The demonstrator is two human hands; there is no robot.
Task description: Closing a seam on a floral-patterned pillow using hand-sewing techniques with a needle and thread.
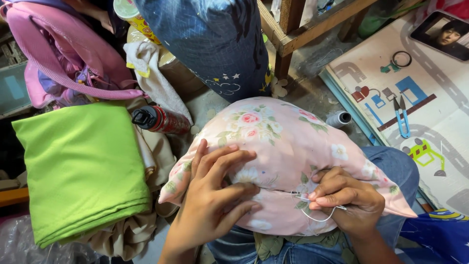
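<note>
— How does the person's bare left hand [215,195] sit?

— It comes up from the lower edge on a bare forearm, palm down, fingers [229,156] long and spread, the tips bent and pressing downward, the thumb lying along the inner side.

— And the bare right hand [347,198]?

— It enters from the lower right, wrist bent inward, knuckles up. Its fingers curl tight, the thumb and forefinger pinched together at the tips, pointing toward the left hand. The two hands lie near each other, not touching.

Both hands — left hand [215,195]; right hand [347,198] — on floral pillow [283,142].
</note>
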